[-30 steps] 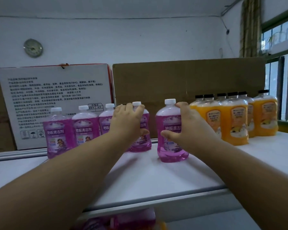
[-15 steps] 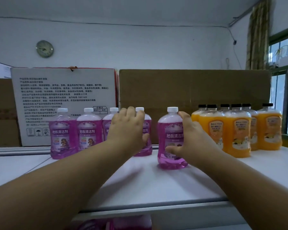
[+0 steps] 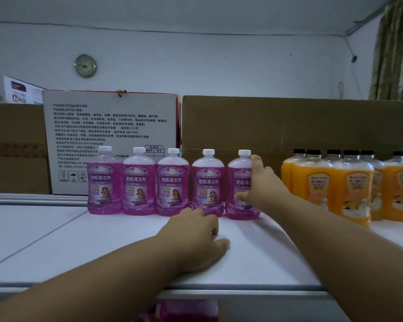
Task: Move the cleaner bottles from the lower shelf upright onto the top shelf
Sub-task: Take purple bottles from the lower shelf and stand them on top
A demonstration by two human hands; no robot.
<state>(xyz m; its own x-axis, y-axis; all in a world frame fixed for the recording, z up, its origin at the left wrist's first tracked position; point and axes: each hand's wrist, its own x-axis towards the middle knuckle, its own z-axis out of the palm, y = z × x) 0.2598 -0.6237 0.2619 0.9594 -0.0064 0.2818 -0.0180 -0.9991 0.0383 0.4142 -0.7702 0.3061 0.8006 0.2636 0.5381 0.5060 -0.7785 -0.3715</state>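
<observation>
The right hand (image 3: 263, 189) is held against the side of the rightmost purple-filled clear plastic cleaner bottle with a white cap (image 3: 241, 185); the thumb lies across its label and the fingers (image 3: 256, 162) reach up along its shoulder, so the bottle is lightly clasped, probably to steady it upright and in line with its neighbours. The left hand (image 3: 199, 233) is laid knuckles-up on the white top shelf (image 3: 79, 240), just in front of the row, with fingers loosely curled and nothing held; whether its fingertips touch a bottle cannot be told.

Four more purple cleaner bottles (image 3: 156, 182) are stood upright to the left of the clasped one, close together with labels facing forward, which suggests the row is being built side by side for stability. A group of orange-filled clear bottles with black caps (image 3: 349, 187) is set apart to the right. Behind the rows, a white printed carton (image 3: 112, 126) and a brown cardboard box (image 3: 293, 126) are stood like a backstop. At the bottom edge, below the shelf lip, something pink-purple (image 3: 184, 310) is visible, judged to be further cleaner bottles on the lower shelf not yet moved.
</observation>
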